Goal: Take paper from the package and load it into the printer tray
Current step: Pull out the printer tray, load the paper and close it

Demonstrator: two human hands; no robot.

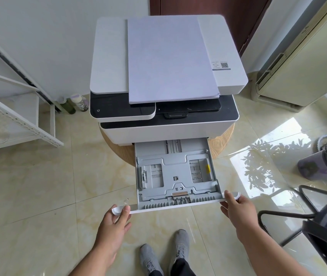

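Observation:
A white and black printer stands on a round wooden stool. A stack of white paper lies flat on its lid, its near edge overhanging a little. The grey paper tray is pulled far out of the printer's front and holds no paper. My left hand grips the left end of the tray's white front bar, thumb on top. My right hand grips the right end of the same bar. No paper package is in view.
The wooden stool sits on a glossy tiled floor. A white metal shelf stands at the left, with bottles by the wall. A black chair is at the right, a bin beyond it. My grey shoes are below the tray.

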